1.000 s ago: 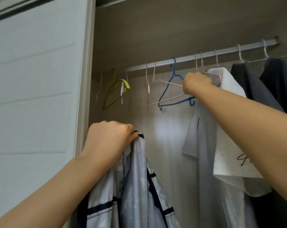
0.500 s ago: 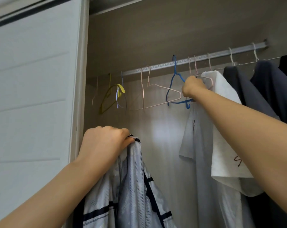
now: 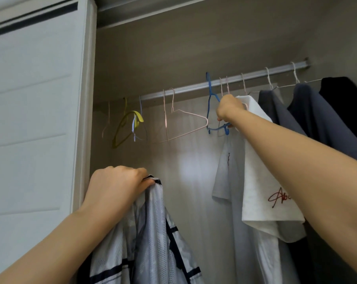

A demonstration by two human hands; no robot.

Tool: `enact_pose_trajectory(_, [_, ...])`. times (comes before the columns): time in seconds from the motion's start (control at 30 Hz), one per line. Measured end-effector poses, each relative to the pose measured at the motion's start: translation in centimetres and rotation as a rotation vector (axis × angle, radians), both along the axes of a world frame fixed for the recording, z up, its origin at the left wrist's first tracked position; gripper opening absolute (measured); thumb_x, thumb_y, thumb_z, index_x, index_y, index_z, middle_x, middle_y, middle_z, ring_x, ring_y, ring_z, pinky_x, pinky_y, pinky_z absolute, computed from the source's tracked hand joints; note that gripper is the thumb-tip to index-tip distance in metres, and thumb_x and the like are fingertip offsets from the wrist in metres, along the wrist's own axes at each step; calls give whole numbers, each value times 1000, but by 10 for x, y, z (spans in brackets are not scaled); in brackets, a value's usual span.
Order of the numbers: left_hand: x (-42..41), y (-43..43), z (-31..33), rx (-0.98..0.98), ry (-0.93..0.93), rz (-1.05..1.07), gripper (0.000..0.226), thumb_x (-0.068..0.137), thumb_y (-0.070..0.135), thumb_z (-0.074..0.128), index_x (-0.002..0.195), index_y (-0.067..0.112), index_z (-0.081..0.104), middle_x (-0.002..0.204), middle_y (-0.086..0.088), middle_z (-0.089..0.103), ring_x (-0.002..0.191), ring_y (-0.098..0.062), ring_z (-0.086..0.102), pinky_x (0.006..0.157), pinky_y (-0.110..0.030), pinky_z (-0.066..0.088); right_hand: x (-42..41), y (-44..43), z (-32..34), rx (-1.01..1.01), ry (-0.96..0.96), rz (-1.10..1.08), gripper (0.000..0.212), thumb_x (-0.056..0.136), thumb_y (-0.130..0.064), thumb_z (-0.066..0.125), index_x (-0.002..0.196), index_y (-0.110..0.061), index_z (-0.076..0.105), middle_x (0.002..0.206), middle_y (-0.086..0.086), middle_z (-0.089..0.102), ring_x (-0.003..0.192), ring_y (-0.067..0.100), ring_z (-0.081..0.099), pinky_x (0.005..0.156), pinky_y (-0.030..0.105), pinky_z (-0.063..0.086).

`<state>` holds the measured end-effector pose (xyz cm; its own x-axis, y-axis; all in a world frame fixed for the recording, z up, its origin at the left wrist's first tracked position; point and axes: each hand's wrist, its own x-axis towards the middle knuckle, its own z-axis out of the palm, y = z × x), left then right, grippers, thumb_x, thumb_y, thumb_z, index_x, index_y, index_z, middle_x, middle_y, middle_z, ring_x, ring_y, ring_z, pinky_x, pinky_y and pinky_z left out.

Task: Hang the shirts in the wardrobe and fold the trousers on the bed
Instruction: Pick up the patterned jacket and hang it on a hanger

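The striped mesh shirt (image 3: pixel 153 222), lower centre, is clutched in the left grip (image 3: pixel 116 187) while the blue hanger (image 3: pixel 209 90) on the rail (image 3: pixel 183 90) is clasped in the right grip (image 3: pixel 228 108), presumably for unhooking.

Right hand (image 3: pixel 229 108) covers the blue hanger (image 3: pixel 210 103) on its right side; we can't make out how the fingers sit on it. The right forearm (image 3: pixel 296 160) cuts the white shirt (image 3: pixel 255 171)'s red script (image 3: pixel 278 198) after "Ab". Left hand (image 3: pixel 116 185) hides the striped shirt (image 3: pixel 155 232)'s collar; its hem runs off the bottom edge.
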<state>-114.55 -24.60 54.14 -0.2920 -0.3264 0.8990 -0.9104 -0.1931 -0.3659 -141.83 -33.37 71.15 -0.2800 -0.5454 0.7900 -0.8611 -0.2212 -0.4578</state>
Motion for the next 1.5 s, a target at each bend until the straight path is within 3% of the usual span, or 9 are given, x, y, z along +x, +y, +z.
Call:
enact_pose_trajectory(0.33, [-4,5,0,29,5,-97,38,93,59,48,88,29,70,71,3,69,74,-30,69,56,-30,44,14,5,-11,-150,-38,-55,32,96,0,44,126,5,52,124,20,59,113,37,58,75,36,41])
enact_pose_trajectory(0.53, [-7,8,-2,52,0,-60,47,95,65,33,103,32,65,88,5,72,90,-26,69,64,-30,45,26,22,-61,-67,-153,195,41,97,-12,46,131,11,42,132,24,52,118,39,54,81,37,44])
enact_pose_trajectory(0.63, [-8,10,-2,72,7,-23,50,96,67,27,110,34,62,95,7,72,96,-23,68,68,-29,47,34,35,-96,-4,-276,339,38,95,-7,45,129,9,38,131,24,52,115,39,54,77,33,39])
enact_pose_trajectory(0.8, [-13,30,-20,77,1,-187,69,88,71,12,99,32,68,86,9,73,86,-26,71,63,-34,51,38,54,-165,-19,-336,477,37,89,-7,43,125,1,38,115,16,56,101,37,58,88,46,50])
enact_pose_trajectory(1.07, [-39,87,-50,19,-2,-302,39,94,48,47,83,19,71,65,-3,69,61,-33,67,48,-37,49,23,82,-225,-30,-439,761,14,95,-16,37,104,-7,42,104,18,64,89,35,62,80,46,53])
enact_pose_trajectory(1.2, [-63,110,-67,5,268,-373,29,95,39,62,81,15,72,70,-2,70,66,-25,66,59,-34,47,8,108,-257,-29,-428,913,13,100,-23,36,97,-11,40,94,23,62,75,32,59,70,45,51])
enact_pose_trajectory(1.3, [-79,127,-84,25,632,-411,27,91,38,67,70,21,70,63,6,67,63,-10,62,60,-26,44,-6,129,-293,-7,-422,1083,13,101,-23,38,89,-19,38,76,6,61,58,12,52,59,28,46])
enact_pose_trajectory(1.4, [-89,146,-102,84,1070,-556,31,88,33,72,67,9,71,59,2,67,55,-11,56,57,-28,45,-15,152,-326,-1,-430,1179,15,102,-27,37,90,-18,40,66,-4,55,51,2,46,51,14,39])
enact_pose_trajectory(1.5, [-95,172,-116,111,1266,-546,34,84,30,76,69,0,69,62,-9,64,57,-13,55,62,-30,45,-21,178,-345,6,-479,1317,15,102,-28,37,92,-17,39,66,-5,52,53,6,43,49,14,37])
